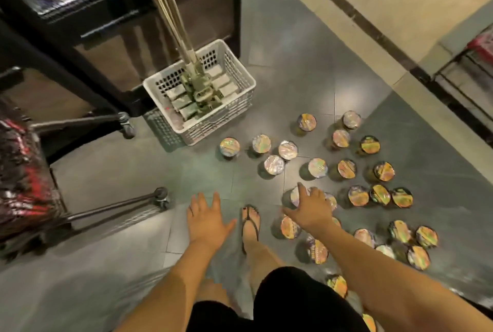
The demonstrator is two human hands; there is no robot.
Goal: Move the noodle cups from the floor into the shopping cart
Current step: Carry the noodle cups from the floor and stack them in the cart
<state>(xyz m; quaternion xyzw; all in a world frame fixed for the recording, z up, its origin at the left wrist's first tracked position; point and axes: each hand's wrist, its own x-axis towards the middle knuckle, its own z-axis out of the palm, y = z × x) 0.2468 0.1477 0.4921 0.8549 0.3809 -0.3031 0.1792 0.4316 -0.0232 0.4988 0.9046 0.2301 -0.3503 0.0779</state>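
1. standing upright, noodle cups [317, 167] dot the grey tiled floor [120, 171] beside a white crate [234, 107].
2. shopping cart [112, 210] at left.
3. left hand [206, 218] spread, empty; right hand [310, 209] splayed over one cup [295, 195], not gripping.

The printing on the noodle cups [317, 167] is too blurred to read.

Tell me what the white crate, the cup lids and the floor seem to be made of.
White crate: moulded plastic, matt, going by its perforated lattice walls. Cup lids: probably foil or foil-faced paper, shiny, with iridescent glints. Floor: grey tile, likely ceramic or stone, semi-gloss; grout lines and soft reflections show.
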